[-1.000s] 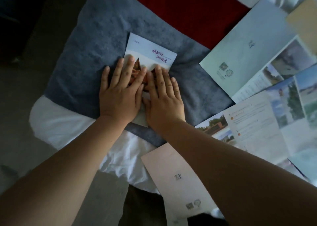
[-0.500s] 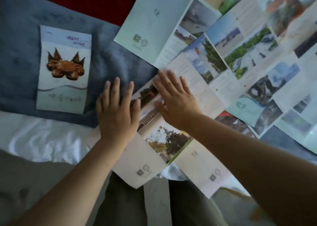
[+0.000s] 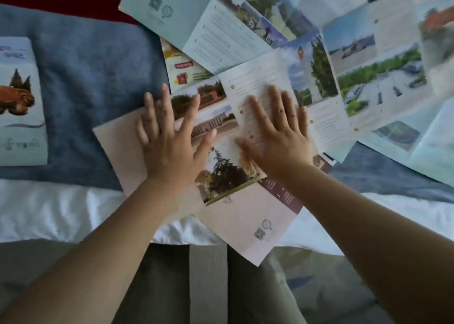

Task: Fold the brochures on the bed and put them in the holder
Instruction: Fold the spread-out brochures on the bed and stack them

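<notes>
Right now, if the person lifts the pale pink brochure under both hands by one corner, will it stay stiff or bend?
The pink brochure would probably droop: it is a thin unfolded sheet, and one corner already hangs past the bed edge. It looks light, so the left hand or right hand could likely slide it easily. Its glossy-looking print may slip over the overlapping brochures.
</notes>
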